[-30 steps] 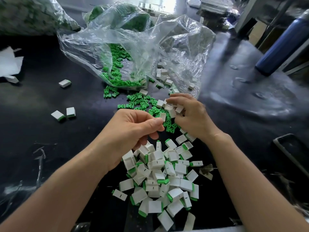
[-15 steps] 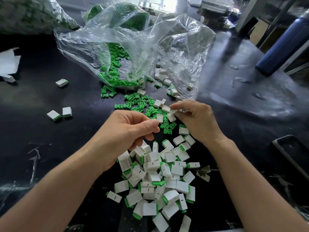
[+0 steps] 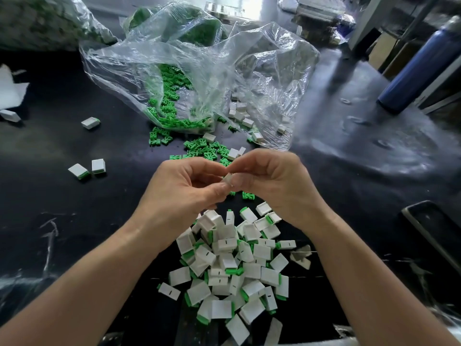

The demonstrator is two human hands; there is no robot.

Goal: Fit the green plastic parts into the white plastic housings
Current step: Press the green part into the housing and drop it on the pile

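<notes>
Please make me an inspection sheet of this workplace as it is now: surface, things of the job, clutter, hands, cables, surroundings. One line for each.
Surface: black table, scuffed at left.
Job's things: green parts and white housings spill from a clear bag; pile of fitted pieces near the person; one held housing between the hands.
Clutter: three stray fitted pieces at left; white paper at left edge.
Grippers: left hand and right hand both pinch the held housing.
Cables: nothing seen.
Surroundings: blue bottle far right; dark tray at right edge.
</notes>
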